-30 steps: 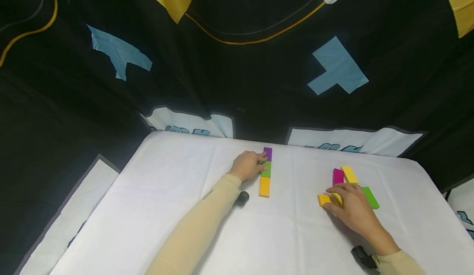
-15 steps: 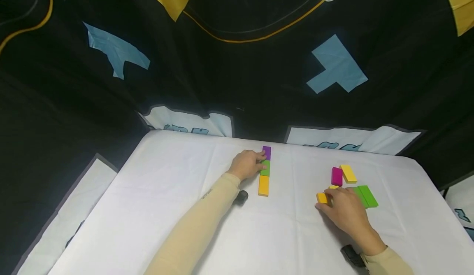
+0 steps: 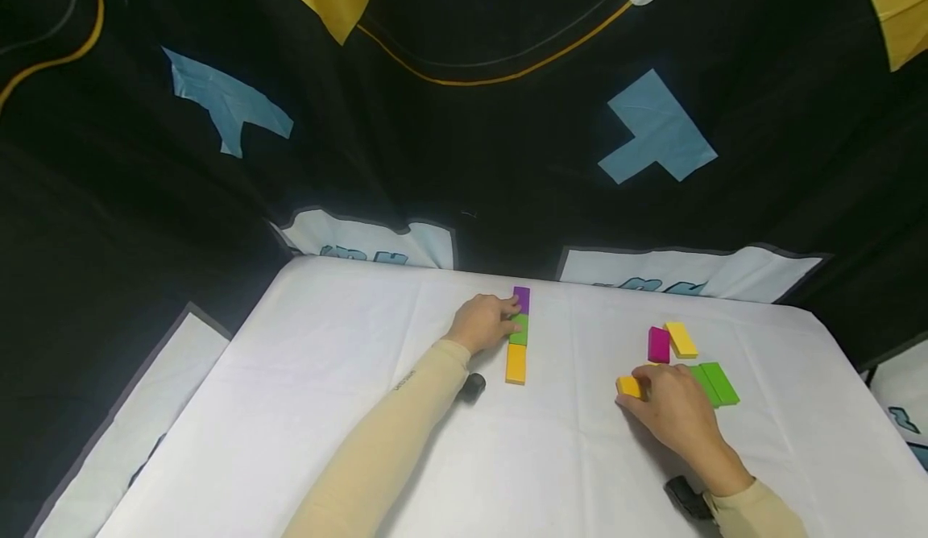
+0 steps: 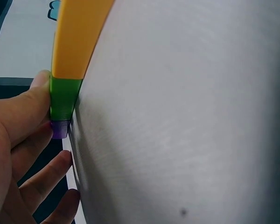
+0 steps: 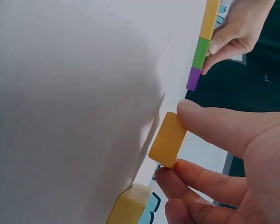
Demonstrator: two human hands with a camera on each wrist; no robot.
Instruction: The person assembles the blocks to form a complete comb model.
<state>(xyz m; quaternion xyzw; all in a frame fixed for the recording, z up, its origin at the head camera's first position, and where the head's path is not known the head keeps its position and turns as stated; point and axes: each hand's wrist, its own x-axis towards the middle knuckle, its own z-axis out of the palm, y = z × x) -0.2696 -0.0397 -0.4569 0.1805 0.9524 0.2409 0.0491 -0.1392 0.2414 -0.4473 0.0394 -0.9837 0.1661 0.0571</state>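
A purple block (image 3: 522,296), a green block (image 3: 519,330) and an orange block (image 3: 515,364) lie end to end in a line on the white table. My left hand (image 3: 478,323) rests against the line's left side, thumb at the green block and index finger by the purple one, as the left wrist view also shows. At the right, my right hand (image 3: 677,405) pinches another orange block (image 5: 169,139) between thumb and fingertips. Just past these fingers, a yellow block (image 5: 129,205) appears in the right wrist view, mostly hidden in the head view.
Beyond my right hand lie a magenta block (image 3: 659,345) and a yellow block (image 3: 681,340). Two green blocks (image 3: 719,383) lie side by side right of that hand. A black curtain (image 3: 464,167) hangs behind the table's far edge.
My right hand has moved slightly left, gone from a yellow block to the orange one, and now pinches it. The left hand has stayed at the line of blocks.
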